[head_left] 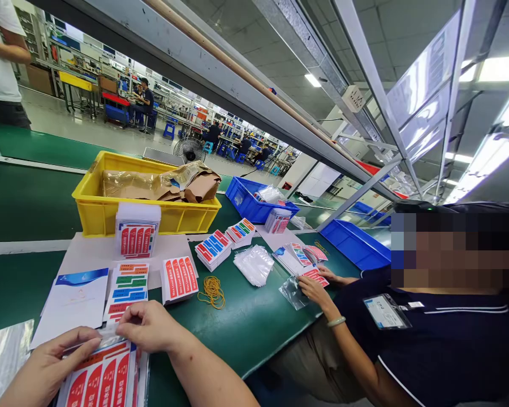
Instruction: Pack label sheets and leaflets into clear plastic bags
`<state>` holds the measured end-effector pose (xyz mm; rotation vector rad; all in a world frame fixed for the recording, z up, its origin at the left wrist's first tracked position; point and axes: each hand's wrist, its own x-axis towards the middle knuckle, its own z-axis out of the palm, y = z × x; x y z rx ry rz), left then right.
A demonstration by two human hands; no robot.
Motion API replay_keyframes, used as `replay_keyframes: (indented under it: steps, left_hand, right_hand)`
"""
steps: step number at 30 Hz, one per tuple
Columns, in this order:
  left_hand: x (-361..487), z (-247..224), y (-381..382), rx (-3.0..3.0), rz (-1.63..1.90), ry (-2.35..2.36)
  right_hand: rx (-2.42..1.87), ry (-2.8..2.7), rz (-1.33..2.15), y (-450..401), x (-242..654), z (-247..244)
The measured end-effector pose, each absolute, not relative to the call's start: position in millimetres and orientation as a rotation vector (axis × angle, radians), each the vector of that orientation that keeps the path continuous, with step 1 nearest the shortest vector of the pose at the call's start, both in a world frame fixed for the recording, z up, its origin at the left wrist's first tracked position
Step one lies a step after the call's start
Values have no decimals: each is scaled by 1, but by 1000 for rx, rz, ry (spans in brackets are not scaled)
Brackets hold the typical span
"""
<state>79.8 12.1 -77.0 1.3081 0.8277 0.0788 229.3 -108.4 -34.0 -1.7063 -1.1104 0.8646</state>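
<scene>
Left hand (59,362) and right hand (150,327) pinching the mouth of a clear plastic bag (109,337), red-printed label sheets (99,380) inside, toward green workbench's (229,330) near edge, white leaflets (78,297) beyond.

Yellow bin (186,219) at back L of bench w/ crumpled brown paper (142,185) in it. Blue bin (237,195) to its R, 2nd blue bin (356,244) further R, tilted in view. Co-worker (441,345) at R: navy shirt, ID badge (385,312), wrist bangle (336,321). Socket box (353,99) on overhead beam. Bg: fan (189,150), blue stool (168,130), seated person (144,104) in dark top, white-shirted person (2,56) far L.
</scene>
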Motion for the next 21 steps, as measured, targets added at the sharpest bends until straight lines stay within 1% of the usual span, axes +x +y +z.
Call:
replay_keyframes:
  steps: [4, 7, 8, 11, 14, 17, 21]
  left_hand:
    - [81, -69, 3, 1283, 143, 744]
    - [82, -74, 6, 1312, -29, 635]
    - [82, -76, 8, 1351, -23, 615]
    - [84, -73, 8, 1598, 106, 540]
    - [85, -63, 2, 1807, 162, 464]
    - [85, -57, -4, 1798, 245, 463]
    - [85, -61, -8, 1738, 322, 470]
  right_hand:
    - [-1664, -1140, 906, -108, 226, -40]
    - [-1641, -1239, 849, -108, 226, -43]
    - [-1653, -1267, 809, -108, 226, -43]
    - [-1662, -1337, 733, -107, 225, -41]
    - [-1675, -1390, 684, -107, 223, -40]
    - [-1732, -1435, 664, -108, 220, -40]
    - [-1724, -1521, 689, -111, 221, -44]
